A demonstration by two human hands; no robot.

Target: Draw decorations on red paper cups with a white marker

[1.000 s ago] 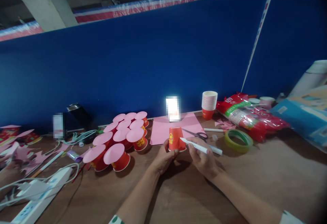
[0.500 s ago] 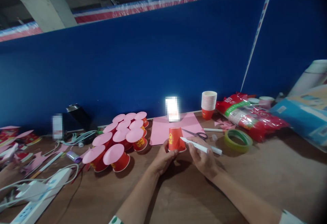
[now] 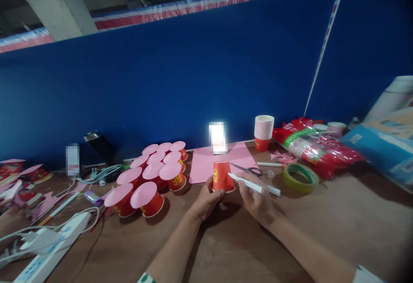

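Observation:
My left hand [image 3: 207, 200] grips a red paper cup [image 3: 221, 176] with yellow lettering, turned upside down so its wide rim faces the table. In my right hand [image 3: 258, 201] is a white marker pen [image 3: 250, 184], pinched between fingers and thumb, its tip at the right side of the cup. Whether the tip touches the cup I cannot tell. Behind the cup lies a sheet of pink paper [image 3: 200, 167], with scissors [image 3: 254, 170] at its right edge. Several red cups with pink paper discs [image 3: 143, 195] on top stand in rows to the left.
A stack of paper cups [image 3: 263, 132], a roll of tape [image 3: 300, 178] and a red cup packet [image 3: 309, 145] are on the right. At left are a power strip [image 3: 54, 248], cables, a glue stick [image 3: 92, 198] and another person's hand [image 3: 13, 218]. A blue partition [image 3: 193, 72] closes the back.
Hardly anything differs. My hands, the cup and the pen hold the same position; the other person's hand at the far left has shifted slightly.

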